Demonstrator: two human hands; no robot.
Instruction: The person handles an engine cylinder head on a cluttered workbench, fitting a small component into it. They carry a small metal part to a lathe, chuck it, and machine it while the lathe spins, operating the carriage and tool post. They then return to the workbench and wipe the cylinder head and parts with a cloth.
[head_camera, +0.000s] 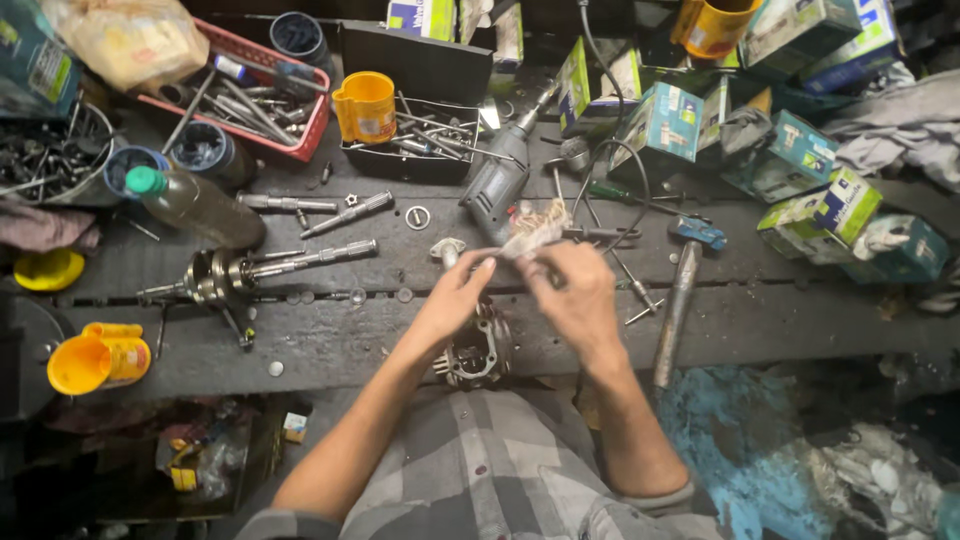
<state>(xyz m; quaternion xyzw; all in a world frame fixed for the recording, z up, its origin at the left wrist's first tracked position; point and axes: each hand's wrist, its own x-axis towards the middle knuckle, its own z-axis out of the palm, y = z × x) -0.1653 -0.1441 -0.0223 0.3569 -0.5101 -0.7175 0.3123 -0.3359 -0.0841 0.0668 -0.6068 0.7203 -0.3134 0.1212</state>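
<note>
L hand (455, 290) and R hand (570, 295) are meeting over the dark, grimy wooden workbench (760, 320), fingertips pinching a frayed, pale tuft of cotton-waste rag (535, 232) between them. L is gripping the near end w/ thumb and forefinger; R fingers are curling round the same strip, a bit closer to the tuft. The rag's long axis is running up and to the R, away from both hands, so R is the nearer hand to the frayed end.

Directly under the wrists, a finned grey metal engine cylinder (478, 350) is sitting at the bench edge, close to the body. Just beyond the fingertips, a grey electric drill (497, 175) is lying nose away. R of the R hand: a blue-headed hammer w/ metal handle (680, 300). L of the L hand: a steel geared shaft assy (250, 270), then a green-capped plastic bottle of dark fluid (195, 205).
</note>
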